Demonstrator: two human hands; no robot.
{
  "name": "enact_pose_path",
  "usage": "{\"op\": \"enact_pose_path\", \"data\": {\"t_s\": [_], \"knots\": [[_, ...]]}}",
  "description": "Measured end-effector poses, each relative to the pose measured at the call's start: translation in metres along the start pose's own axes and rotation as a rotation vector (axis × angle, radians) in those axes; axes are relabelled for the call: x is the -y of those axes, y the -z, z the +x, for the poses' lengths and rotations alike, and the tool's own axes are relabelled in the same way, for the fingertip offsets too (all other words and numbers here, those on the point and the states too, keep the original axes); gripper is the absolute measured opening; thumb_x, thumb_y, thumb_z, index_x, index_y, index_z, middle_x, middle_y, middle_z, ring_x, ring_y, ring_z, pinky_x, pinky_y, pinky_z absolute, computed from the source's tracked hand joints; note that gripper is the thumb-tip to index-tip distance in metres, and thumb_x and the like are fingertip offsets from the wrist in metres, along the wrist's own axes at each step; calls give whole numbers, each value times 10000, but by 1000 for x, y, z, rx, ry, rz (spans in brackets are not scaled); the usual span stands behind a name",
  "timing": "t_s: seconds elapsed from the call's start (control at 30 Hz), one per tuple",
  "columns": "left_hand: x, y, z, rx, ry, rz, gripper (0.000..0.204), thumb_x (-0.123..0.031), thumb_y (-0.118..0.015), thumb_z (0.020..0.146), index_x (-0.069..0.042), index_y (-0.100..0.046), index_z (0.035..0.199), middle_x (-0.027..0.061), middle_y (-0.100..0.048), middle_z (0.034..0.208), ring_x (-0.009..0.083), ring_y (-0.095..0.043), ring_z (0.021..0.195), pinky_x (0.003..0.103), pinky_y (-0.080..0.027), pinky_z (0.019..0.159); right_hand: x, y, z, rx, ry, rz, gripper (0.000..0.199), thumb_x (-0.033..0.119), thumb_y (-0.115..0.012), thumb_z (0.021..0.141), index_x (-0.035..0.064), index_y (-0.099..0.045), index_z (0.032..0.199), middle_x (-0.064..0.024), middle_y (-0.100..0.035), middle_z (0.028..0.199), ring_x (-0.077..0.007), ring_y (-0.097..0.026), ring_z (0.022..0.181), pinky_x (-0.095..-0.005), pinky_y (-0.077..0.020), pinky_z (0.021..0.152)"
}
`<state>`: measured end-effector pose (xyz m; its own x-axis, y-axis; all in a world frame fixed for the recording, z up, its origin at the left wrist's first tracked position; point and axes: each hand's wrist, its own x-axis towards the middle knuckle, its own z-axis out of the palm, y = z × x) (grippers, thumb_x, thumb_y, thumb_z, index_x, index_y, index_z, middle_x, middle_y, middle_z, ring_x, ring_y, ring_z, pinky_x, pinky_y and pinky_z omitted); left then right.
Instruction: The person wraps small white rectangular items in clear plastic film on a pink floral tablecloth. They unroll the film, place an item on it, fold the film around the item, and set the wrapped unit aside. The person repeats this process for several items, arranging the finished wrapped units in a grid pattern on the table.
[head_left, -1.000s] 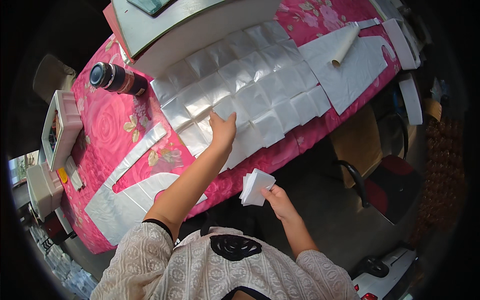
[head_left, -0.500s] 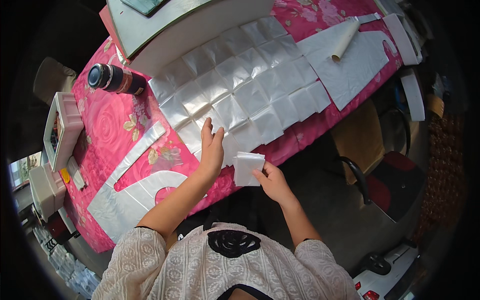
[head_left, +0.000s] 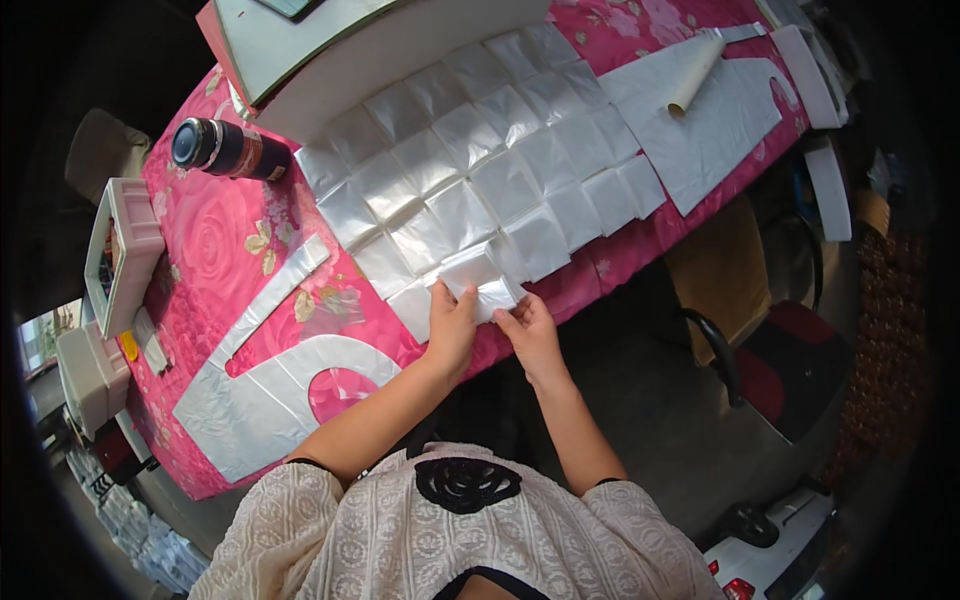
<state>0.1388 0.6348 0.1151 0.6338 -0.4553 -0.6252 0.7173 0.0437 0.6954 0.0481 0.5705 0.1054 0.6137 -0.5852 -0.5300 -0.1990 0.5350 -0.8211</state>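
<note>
At the counter's (head_left: 215,245) near edge, both hands pinch one small white square (head_left: 478,283): the left hand (head_left: 452,325) grips its left side, the right hand (head_left: 528,330) its right corner. Best laid flat, flush against the neighbouring squares (head_left: 470,160), corners aligned.

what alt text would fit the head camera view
Seen from above, a person's left hand and right hand hold a white square sheet at the near edge of a grid of matching squares on a pink floral tablecloth.
</note>
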Motion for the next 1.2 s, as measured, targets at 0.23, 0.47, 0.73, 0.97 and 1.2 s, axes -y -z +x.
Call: {"op": "enact_pose_path", "data": {"t_s": [0.23, 0.47, 0.73, 0.97, 1.2], "knots": [[13, -2, 1, -3, 88, 140, 527, -29, -447, 845, 24, -169, 1289, 157, -388, 1213, 201, -424, 1089, 295, -406, 845, -20, -1, 0, -94, -248, 231, 181, 219, -570, 837, 81, -559, 955, 18, -578, 799, -49, -501, 662, -178, -385, 564], [-3, -1, -6, -21, 91, 181, 706, -97, -462, 841, 22, 17, 1346, 181, -88, 1409, 260, -87, 1318, 320, -185, 1040, -30, 5, 13, -188, -264, 253, 191, 200, -520, 864, 78, -529, 1011, 12, -572, 877, -58, -510, 711, -188, -398, 584], [-10, -1, 2, 48, -5, 271, 683, -166, -442, 856, 41, -13, 1346, 186, -34, 1422, 249, -43, 1325, 314, -144, 1050, -21, -17, 15, -205, -323, 428, 370, 208, -458, 873, 79, -378, 1210, -35, -405, 1239, -134, -373, 1119, -311, -266, 922], [-5, -1, 22, 108, 33, 199, 713, -214, -419, 844, 40, 22, 1343, 173, 24, 1426, 233, 32, 1327, 302, -31, 1069, -8, -25, 21, -135, -259, 483, 396, 265, -461, 864, 83, -364, 1201, -22, -310, 1315, -143, -186, 1259, -396, -29, 1018], [-18, -2, 18, 116, 60, 227, 700, -239, -432, 833, 38, -46, 1347, 184, -19, 1423, 243, 1, 1327, 315, -43, 1069, -5, -27, 22, -87, -271, 477, 481, 267, -479, 848, 72, -306, 1253, -22, -259, 1353, -163, -149, 1282, -357, 9, 1024]]}}
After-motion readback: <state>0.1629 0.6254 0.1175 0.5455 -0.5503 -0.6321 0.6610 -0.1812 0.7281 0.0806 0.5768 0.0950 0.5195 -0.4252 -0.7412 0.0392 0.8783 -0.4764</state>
